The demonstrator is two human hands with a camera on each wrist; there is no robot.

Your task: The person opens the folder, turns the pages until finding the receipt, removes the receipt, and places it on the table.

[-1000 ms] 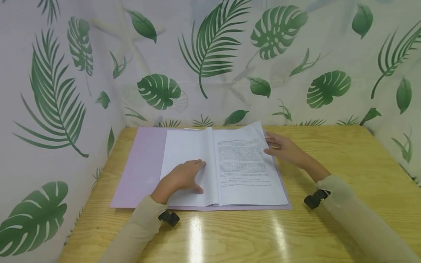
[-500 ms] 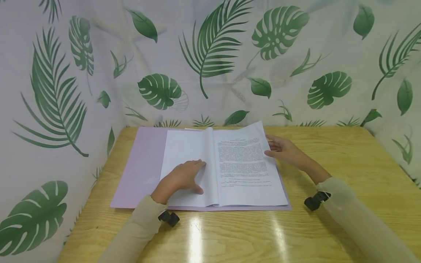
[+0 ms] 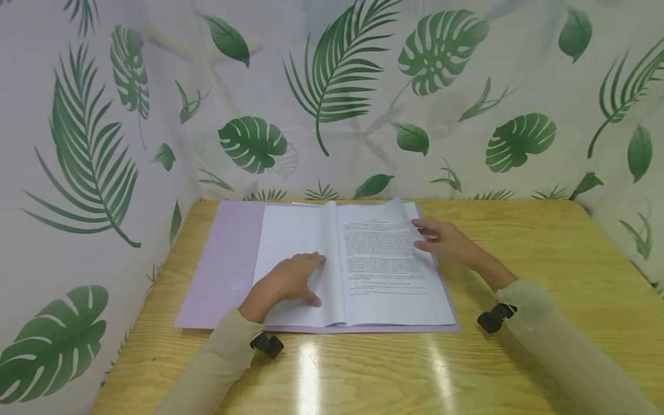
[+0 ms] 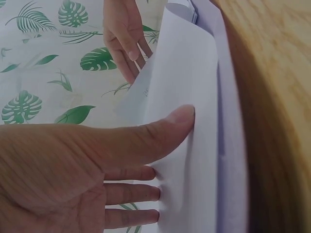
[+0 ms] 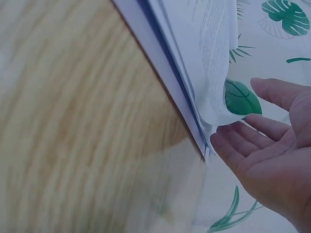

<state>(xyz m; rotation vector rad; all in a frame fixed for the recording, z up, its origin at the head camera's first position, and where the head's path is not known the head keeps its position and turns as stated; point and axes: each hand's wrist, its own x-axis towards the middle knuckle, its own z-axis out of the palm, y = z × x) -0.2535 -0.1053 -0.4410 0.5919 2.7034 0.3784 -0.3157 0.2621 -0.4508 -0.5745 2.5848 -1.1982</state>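
Note:
A lilac folder lies spread on the table with a stack of sheets in it. On its left side is a blank white page, on its right a page of printed text whose upper right corner curls up. My left hand rests on the blank page near the fold, fingertips touching the paper and thumb spread away. My right hand is at the printed page's right edge. In the right wrist view, the fingertips of that hand touch the lifted sheet, with the thumb apart from it.
The folder lies on a wooden table that shows light reflections near its front. Behind and to the left hangs a white cloth with green leaf prints. Each sleeve has a small black camera at the wrist.
My right hand has shifted slightly left along the page edge. The printed page's raised upper corner has curled inward, showing the sheet beneath. My left hand has stayed in place.

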